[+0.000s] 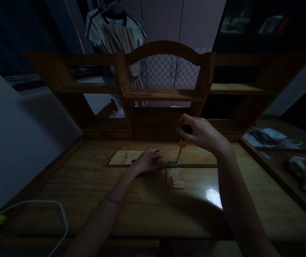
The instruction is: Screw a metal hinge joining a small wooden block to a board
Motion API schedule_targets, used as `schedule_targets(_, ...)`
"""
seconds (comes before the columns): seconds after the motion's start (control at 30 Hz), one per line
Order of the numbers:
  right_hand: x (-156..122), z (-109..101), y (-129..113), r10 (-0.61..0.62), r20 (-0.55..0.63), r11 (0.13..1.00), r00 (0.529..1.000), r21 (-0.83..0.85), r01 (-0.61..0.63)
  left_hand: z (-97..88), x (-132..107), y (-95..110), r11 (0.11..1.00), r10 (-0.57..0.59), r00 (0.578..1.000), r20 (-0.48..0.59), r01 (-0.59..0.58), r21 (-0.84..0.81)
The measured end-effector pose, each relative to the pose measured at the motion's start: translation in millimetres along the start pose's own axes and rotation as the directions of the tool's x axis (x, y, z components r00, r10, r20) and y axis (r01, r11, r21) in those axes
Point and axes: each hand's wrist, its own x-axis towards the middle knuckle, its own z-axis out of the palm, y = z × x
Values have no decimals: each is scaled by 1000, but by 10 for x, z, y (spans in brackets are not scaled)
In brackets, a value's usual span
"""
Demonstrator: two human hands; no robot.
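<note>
My right hand (200, 132) is wrapped round the yellow and black handle of a screwdriver (182, 142). Its metal shaft slants down to a small metal hinge (173, 163), where the tip appears to touch. That hinge sits at the front edge of a long, narrow wooden board (196, 157) lying on the desk. Just in front of it lies a small square wooden piece (175, 177), close against the hinge. My left hand (150, 160) rests on the long board, left of the hinge, with its fingers stretched out.
The wooden desktop (88, 200) has a shelf unit (163, 94) standing along its back. Small metal bits (93, 156) lie at the left. A white cable (62, 210) loops over the front left corner. Bagged items (273, 134) lie beyond the right edge.
</note>
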Motion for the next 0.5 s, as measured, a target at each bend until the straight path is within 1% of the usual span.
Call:
schedule_targets(0.13,-11,-32,-27,-23,19,999,1000,35,23,20,3,-20,1000,-10,1000,-1,10,-1)
schedule_targets(0.23,-17,-45,-48,-13,41,999,999,42,11,13,2,-15,1000,-15,1000,-2,15,-12)
schedule_targets(0.5,-13,-32,-27,7,23,1000,1000,25,-7,-3,-4,-9,1000,4,1000,6,-4,11)
